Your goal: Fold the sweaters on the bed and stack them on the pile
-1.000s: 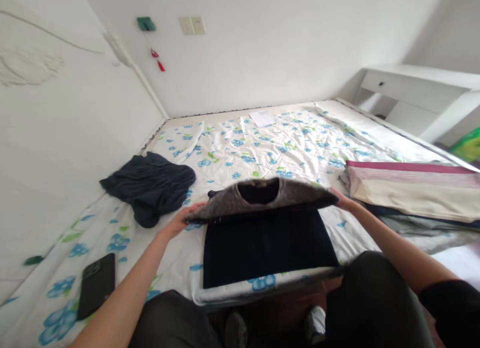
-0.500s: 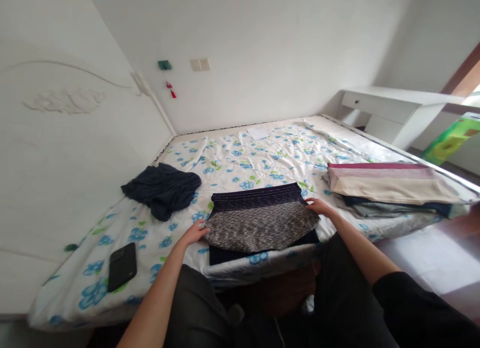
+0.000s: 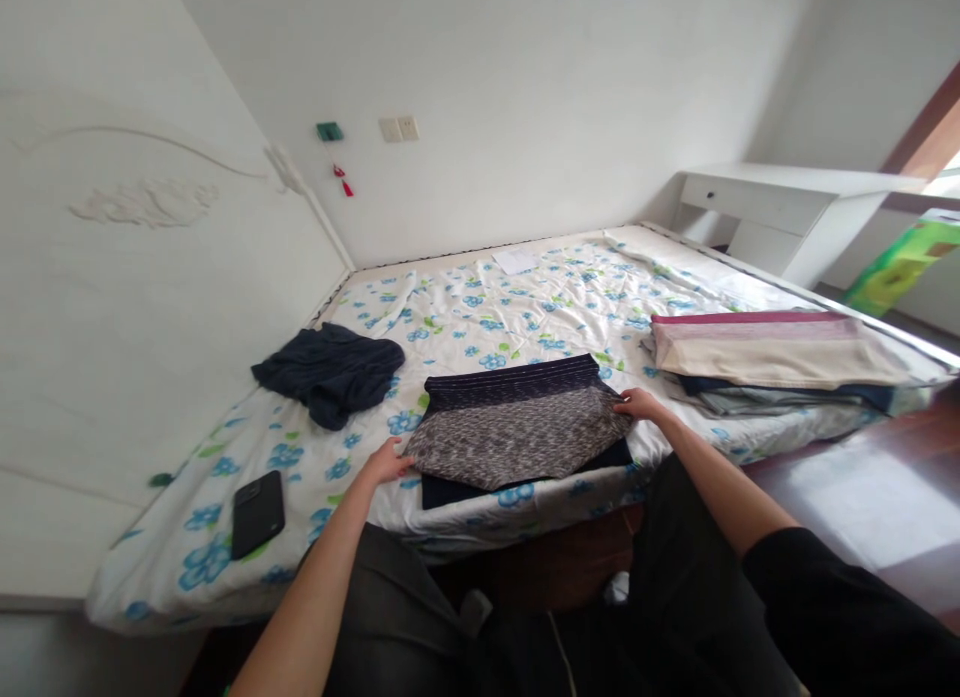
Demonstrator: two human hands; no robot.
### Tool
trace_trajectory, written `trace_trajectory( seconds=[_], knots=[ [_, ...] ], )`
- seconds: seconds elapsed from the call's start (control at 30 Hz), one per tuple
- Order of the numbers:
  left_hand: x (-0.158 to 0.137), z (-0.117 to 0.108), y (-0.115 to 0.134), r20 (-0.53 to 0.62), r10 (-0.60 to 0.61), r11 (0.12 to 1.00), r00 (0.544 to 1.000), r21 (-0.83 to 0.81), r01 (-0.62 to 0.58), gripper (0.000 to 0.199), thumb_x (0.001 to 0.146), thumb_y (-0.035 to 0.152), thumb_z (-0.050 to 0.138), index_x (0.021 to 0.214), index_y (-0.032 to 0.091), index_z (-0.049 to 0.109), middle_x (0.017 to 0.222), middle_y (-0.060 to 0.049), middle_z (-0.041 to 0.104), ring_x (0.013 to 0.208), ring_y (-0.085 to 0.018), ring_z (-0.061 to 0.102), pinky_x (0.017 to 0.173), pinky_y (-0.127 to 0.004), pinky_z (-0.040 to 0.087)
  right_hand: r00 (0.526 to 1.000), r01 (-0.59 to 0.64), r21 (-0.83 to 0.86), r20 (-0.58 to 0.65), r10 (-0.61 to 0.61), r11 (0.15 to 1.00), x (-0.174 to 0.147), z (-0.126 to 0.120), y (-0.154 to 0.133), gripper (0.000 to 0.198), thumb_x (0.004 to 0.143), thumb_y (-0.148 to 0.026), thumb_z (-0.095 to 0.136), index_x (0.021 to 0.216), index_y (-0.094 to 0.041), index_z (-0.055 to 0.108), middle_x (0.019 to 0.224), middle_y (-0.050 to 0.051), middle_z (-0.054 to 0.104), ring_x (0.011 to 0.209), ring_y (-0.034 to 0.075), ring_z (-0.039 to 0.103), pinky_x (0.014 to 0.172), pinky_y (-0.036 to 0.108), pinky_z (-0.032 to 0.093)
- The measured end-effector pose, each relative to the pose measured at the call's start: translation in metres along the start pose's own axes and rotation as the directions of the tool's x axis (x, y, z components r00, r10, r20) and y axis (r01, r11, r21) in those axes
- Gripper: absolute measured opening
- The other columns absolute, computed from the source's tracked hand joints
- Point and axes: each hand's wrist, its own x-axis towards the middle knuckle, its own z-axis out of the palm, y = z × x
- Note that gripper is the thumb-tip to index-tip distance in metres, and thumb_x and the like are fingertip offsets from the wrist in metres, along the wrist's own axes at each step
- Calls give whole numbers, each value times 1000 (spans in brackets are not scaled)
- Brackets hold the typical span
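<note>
A folded grey sweater (image 3: 517, 432) lies flat on the near edge of the bed (image 3: 525, 307), on top of a dark navy layer. It spans the gap between the two hands. The left hand (image 3: 386, 464) rests at its left corner, fingers touching the fabric edge; whether they pinch it cannot be told. The right hand (image 3: 637, 405) lies at the right corner, fingers flat on the cloth, loosely open. A crumpled dark garment (image 3: 330, 370) lies to the left, a phone (image 3: 257, 512) nearer the person, and folded bedding (image 3: 772, 357) to the right.
</note>
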Motion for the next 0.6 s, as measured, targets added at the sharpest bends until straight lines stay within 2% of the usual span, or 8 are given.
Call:
trace_trajectory(
  seconds=[0.1, 0.13, 0.17, 0.23, 0.33, 0.4, 0.5, 0.6],
  knots=[
    [-14, 1, 12, -191, 174, 965, 966, 230, -128, 46, 60, 23, 91, 101, 28, 70, 69, 4, 60, 92, -33, 77, 90, -36, 56, 994, -96, -138, -70, 87, 986, -4, 1, 1, 31, 66, -29, 101, 82, -24, 75, 58, -4, 67, 58, 19, 69, 65, 30, 64],
    [-20, 6, 16, -185, 239, 939, 953, 293, -178, 39, 64, 27, 90, 98, 29, 71, 72, 3, 62, 96, -32, 75, 91, -34, 55, 992, -120, -150, -64, 111, 981, -5, 1, 2, 33, 67, -31, 102, 83, -23, 74, 59, -3, 68, 57, 19, 68, 63, 30, 64],
    [-28, 14, 19, -135, 297, 908, 945, 346, -236, 32, 68, 31, 89, 95, 29, 72, 74, 2, 63, 95, -30, 74, 91, -32, 54, 992, -122, -125, -26, 120, 985, -5, 2, 4, 34, 67, -32, 102, 83, -23, 74, 60, -3, 67, 55, 17, 66, 60, 29, 62],
    [-44, 37, 23, 60, 379, 831, 923, 418, -368, 21, 76, 38, 86, 92, 29, 76, 77, 0, 66, 88, -27, 70, 88, -32, 53, 989, -90, -1, 116, 89, 996, -4, 2, 8, 39, 64, -31, 105, 80, -23, 71, 57, -5, 63, 51, 14, 60, 53, 26, 59],
    [-63, 77, 21, 336, 436, 708, 835, 445, -549, 20, 82, 44, 85, 94, 28, 82, 94, -5, 73, 91, -27, 70, 91, -36, 53, 968, -42, 127, 252, 9, 991, 1, 1, 13, 41, 62, -28, 107, 78, -24, 69, 54, -6, 60, 50, 13, 56, 51, 25, 56],
    [-70, 97, 18, 423, 436, 648, 794, 465, -603, 23, 83, 44, 86, 98, 28, 83, 106, -7, 74, 100, -28, 71, 96, -38, 53, 984, -42, 55, 175, 32, 998, 4, -1, 13, 40, 63, -29, 106, 80, -24, 70, 56, -6, 61, 53, 15, 59, 55, 27, 59],
    [-72, 111, 16, 473, 415, 573, 777, 527, -628, 22, 85, 42, 85, 101, 27, 82, 109, -7, 75, 107, -29, 71, 98, -39, 53, 999, -21, -82, -39, 17, 996, 9, -5, 12, 38, 62, -28, 104, 84, -26, 73, 63, -3, 67, 67, 21, 71, 71, 31, 64],
    [-70, 115, 14, 509, 405, 521, 760, 554, -649, 20, 86, 36, 84, 103, 26, 81, 109, -8, 77, 110, -31, 70, 98, -39, 52, 996, 37, -73, -73, -43, 997, 12, -8, 14, 36, 63, -26, 102, 85, -27, 74, 65, -1, 70, 79, 26, 77, 81, 35, 65]
  ],
)
